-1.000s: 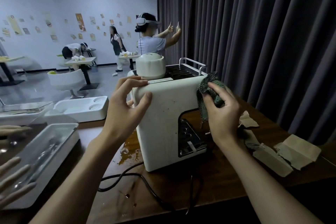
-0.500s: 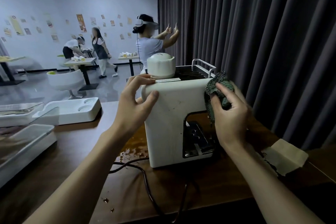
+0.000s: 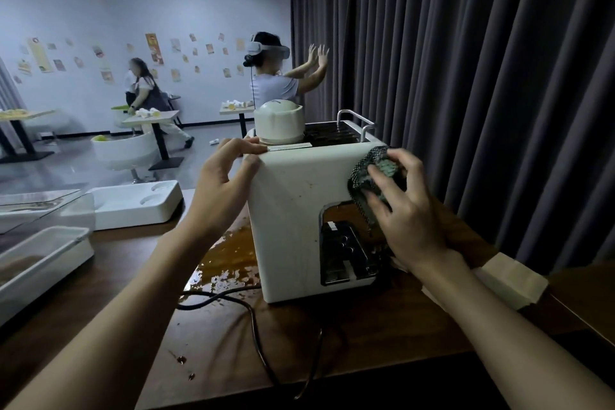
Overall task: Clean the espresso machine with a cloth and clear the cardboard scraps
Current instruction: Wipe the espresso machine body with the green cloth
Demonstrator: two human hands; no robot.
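The right hand (image 3: pixel 409 213), clutching the bunched green mesh cloth (image 3: pixel 369 176), had dropped to scrub the stained side of the white boxy espresso machine (image 3: pixel 289 210), still gripped steady on the counter (image 3: pixel 382 326) by the left hand (image 3: pixel 219 190).

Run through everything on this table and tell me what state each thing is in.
White boxy espresso machine: upright, front face speckled with brown stains.
Green woven cloth: bunched, pressed to the machine's upper right edge.
Left hand: grips the machine's top corner.
Right hand: holds the cloth.
Brown liquid puddle: pooled beside the machine.
Pale cardboard scrap: lying on the wooden table.
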